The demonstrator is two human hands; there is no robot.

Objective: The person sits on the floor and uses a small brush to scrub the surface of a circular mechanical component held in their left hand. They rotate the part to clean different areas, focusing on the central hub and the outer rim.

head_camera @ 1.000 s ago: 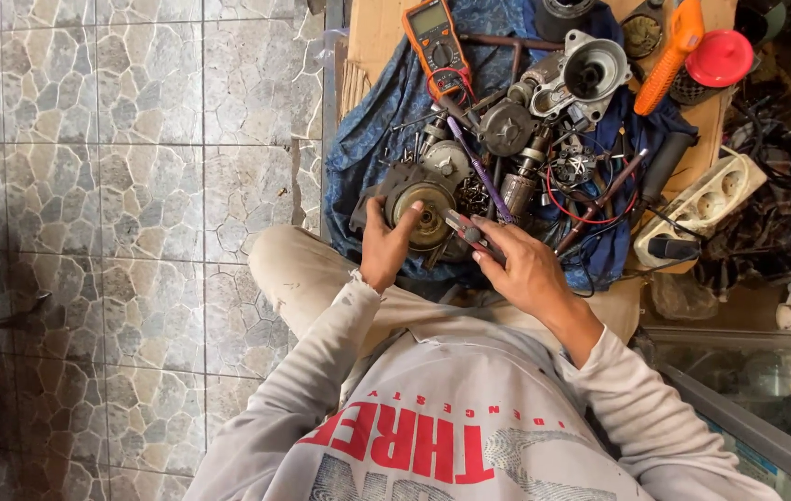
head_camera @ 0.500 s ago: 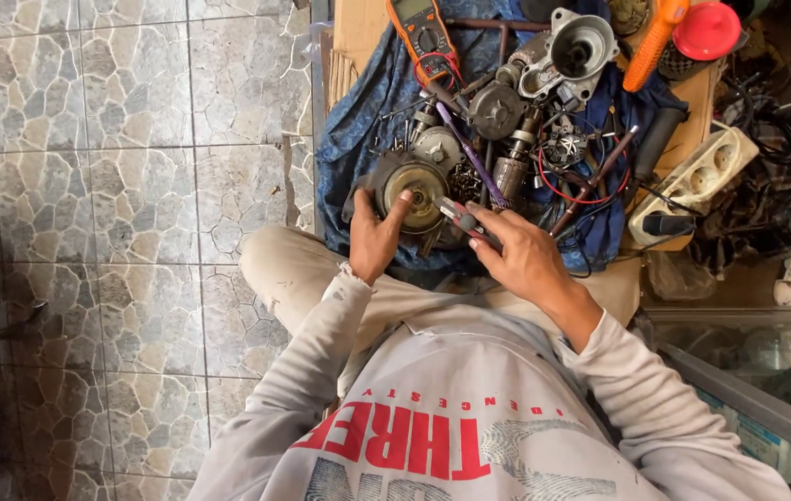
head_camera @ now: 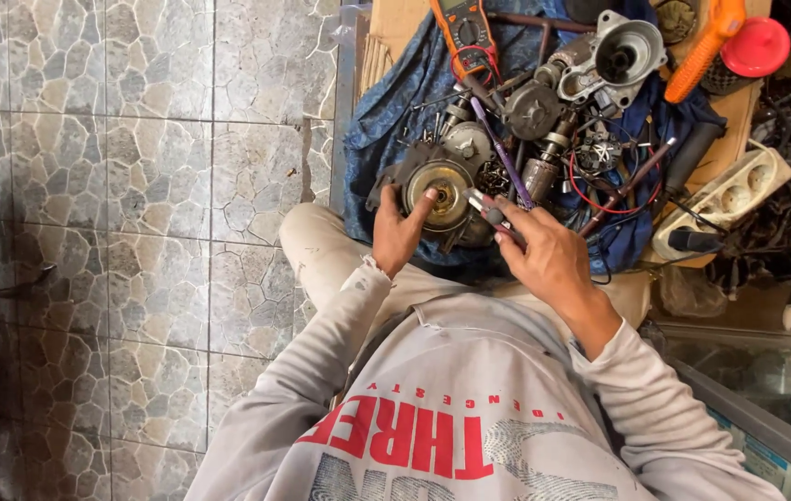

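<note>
Obs., standing beside the seated worker. Stone-pattern tiled floor [head_camera: 135, 186] fills the left half of the scene. On it, in front of the person's knees, a crumpled blue cloth [head_camera: 395, 102] is spread over cardboard and carries a heap of dismantled parts.

Largest items on the heap: a grey cast-metal housing [head_camera: 623, 56] with an open round mouth, at the far side; an off-white power strip [head_camera: 725, 199] off the cloth's right edge; an orange multimeter [head_camera: 465, 28] at the far edge, red lead trailing from it. An orange handle [head_camera: 701, 46] and a red round cap [head_camera: 755, 44] lie beyond the housing, touching or nearly so (cannot tell which).

Work piece: a round motor part [head_camera: 439, 190], dark casing with a brass-coloured disc face, at the near edge of the cloth, just beyond the person's knee.

Left hand [head_camera: 398, 237]: curled around the part's near-left side, thumb laid up across the disc face. Holding it steady.

Right hand [head_camera: 544, 255]: closed on a small tool [head_camera: 488, 211] with red-and-dark grips (pliers, probably), its tip at the part's right edge; contact not resolvable.

A purple-handled screwdriver [head_camera: 502, 153] lies just beyond, apart from both hands.
</note>
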